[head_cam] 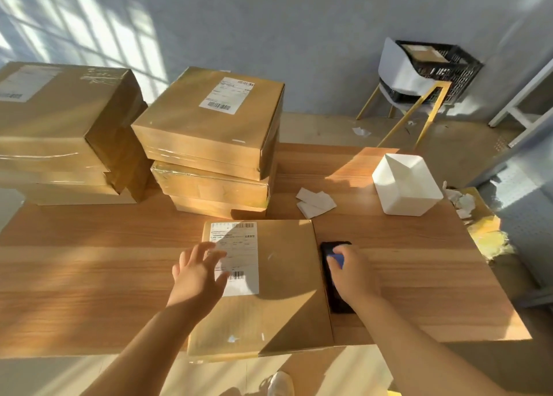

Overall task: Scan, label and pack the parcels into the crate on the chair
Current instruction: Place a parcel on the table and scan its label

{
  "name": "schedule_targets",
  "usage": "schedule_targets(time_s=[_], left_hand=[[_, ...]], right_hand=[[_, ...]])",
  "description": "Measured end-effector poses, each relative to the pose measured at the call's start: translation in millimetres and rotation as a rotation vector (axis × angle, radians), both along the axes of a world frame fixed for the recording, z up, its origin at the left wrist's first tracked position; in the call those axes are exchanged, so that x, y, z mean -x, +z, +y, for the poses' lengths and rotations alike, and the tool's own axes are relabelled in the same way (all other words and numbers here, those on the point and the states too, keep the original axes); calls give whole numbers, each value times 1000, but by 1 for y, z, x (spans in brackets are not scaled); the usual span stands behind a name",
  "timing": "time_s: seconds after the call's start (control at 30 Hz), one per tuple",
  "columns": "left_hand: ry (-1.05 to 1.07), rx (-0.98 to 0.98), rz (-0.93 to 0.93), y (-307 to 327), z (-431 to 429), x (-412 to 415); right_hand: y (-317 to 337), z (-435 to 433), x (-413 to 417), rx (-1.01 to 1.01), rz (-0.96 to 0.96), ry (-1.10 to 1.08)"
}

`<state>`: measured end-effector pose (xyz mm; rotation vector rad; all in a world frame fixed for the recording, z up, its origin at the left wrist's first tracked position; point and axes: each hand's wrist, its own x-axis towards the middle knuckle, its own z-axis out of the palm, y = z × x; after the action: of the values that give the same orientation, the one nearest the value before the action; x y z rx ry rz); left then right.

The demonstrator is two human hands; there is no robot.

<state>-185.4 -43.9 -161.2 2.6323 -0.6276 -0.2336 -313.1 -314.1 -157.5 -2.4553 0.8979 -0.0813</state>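
On the head camera I have a flat brown parcel (269, 294) lying at the near edge of the table (89, 276), its front end hanging a little over the edge. A white label (239, 255) sits on the parcel's left half. My left hand (199, 271) is over that label with the fingers spread and straight; I cannot tell whether they press the paper or hang just above it. My right hand (351, 276) lies on a black scanner (338, 300), which rests on the table just beside the parcel's right edge. The fingers are curled over the scanner's far end, where a blue part shows.

Farther back stand two stacks of parcels: a middle stack (209, 132) whose top box bears a label, and a left stack (59, 120), close beside it. To the right of the middle stack lie some paper slips (315, 202), and beyond them an open white box (407, 186). Crumpled paper (462, 201) lies off the table's right end.

Across the floor by the wall, well apart from the table, the black crate (460, 66) sits on the chair (401, 75), with one packed parcel (425, 53) showing inside.
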Motion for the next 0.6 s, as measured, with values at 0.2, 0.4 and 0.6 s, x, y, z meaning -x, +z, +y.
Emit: schedule_targets(time_s=[0.2,0.4,0.6], left_hand=[[-96,-43,3,-1,-35,22],[-5,-76,8,1,-46,33],[16,-55,7,5,-50,39]], right_hand=[[-30,-31,26,62,357,-133],[-45,-28,11,27,511,-6],[-47,-38,13,63,584,4]])
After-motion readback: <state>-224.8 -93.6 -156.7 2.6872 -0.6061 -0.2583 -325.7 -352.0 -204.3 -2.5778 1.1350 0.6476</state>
